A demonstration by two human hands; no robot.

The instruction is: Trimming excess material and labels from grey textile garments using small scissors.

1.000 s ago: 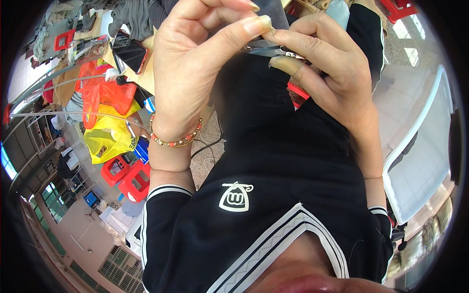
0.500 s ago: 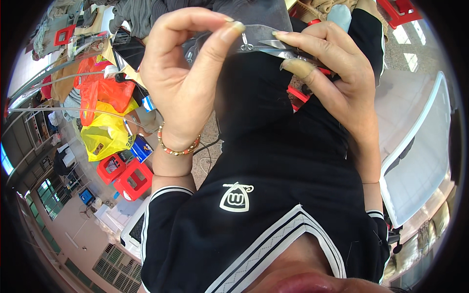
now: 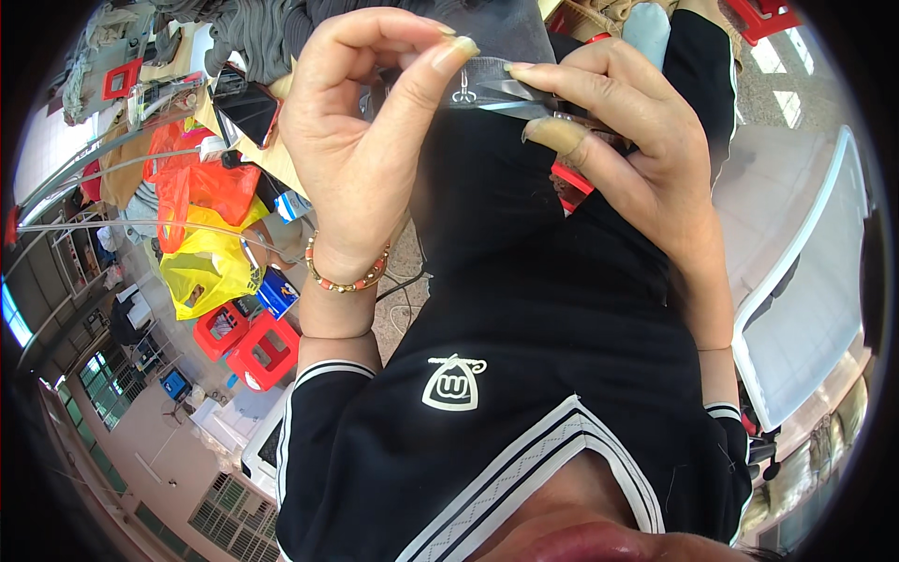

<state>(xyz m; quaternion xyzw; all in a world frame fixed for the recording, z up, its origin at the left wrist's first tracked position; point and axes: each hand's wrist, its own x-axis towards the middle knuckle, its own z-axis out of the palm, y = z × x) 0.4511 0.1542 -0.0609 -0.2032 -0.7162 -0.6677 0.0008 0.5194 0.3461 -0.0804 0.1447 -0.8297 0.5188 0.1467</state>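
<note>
My left hand [image 3: 361, 140] is closed in a pinch, thumb against forefinger, at the upper edge of a sheer, see-through strip [image 3: 487, 67]. A small silver hook-like piece with two loops [image 3: 464, 91] shows on the strip, just below those fingertips. In my right hand [image 3: 637, 122] is a pair of small scissors [image 3: 513, 96], held between thumb and fingers. Their pointed blades face left across the strip, a little right of the silver piece. Whether they touch the strip I cannot tell. My fingers hide most of the scissors' handles.
Grey knitted fabric [image 3: 253, 42] lies at the far edge, near a dark phone [image 3: 245, 105]. Red and yellow plastic bags [image 3: 211, 267] hang at the left, above red stools [image 3: 262, 351]. A whitish translucent bin [image 3: 805, 300] stands at the right.
The scissors' blades have shifted slightly left and down, closer to the silver piece. My left hand keeps its pinch, and the background has moved slightly in view.
</note>
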